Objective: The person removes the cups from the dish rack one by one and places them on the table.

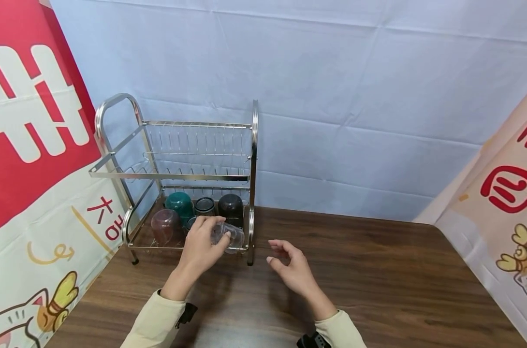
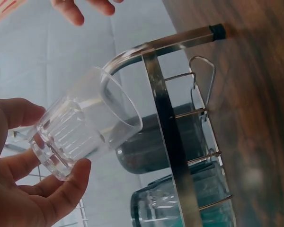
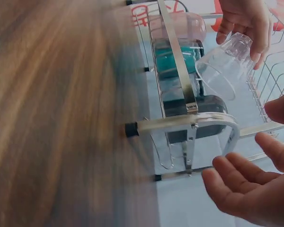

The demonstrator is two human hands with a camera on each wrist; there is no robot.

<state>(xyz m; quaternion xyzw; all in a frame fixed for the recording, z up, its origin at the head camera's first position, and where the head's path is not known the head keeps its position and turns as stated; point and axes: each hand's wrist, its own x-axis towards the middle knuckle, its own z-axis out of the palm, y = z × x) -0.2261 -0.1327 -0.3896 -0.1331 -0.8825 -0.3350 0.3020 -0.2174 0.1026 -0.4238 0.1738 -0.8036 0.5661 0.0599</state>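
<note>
My left hand (image 1: 202, 245) grips a clear glass (image 2: 85, 123) by its thick base, the glass tilted with its rim pointing away from the palm. It is held just in front of the rack's lower shelf. To the right of the rack, my right hand (image 1: 294, 270) hovers over the table with fingers apart and loosely bent, holding nothing. Upside down on the lower shelf stand a pinkish glass (image 1: 165, 227), a teal glass (image 1: 179, 205), a dark glass (image 1: 231, 208) and a clear dark-based glass (image 1: 204, 206). Another glass behind my left hand is mostly hidden.
The two-tier metal dish rack (image 1: 169, 177) stands at the table's back left, against a pale blue cloth (image 1: 333, 96). Its upper tier holds wire slots. The brown wooden table (image 1: 376, 270) extends to the right. Printed cloths (image 1: 24, 203) hang at both sides.
</note>
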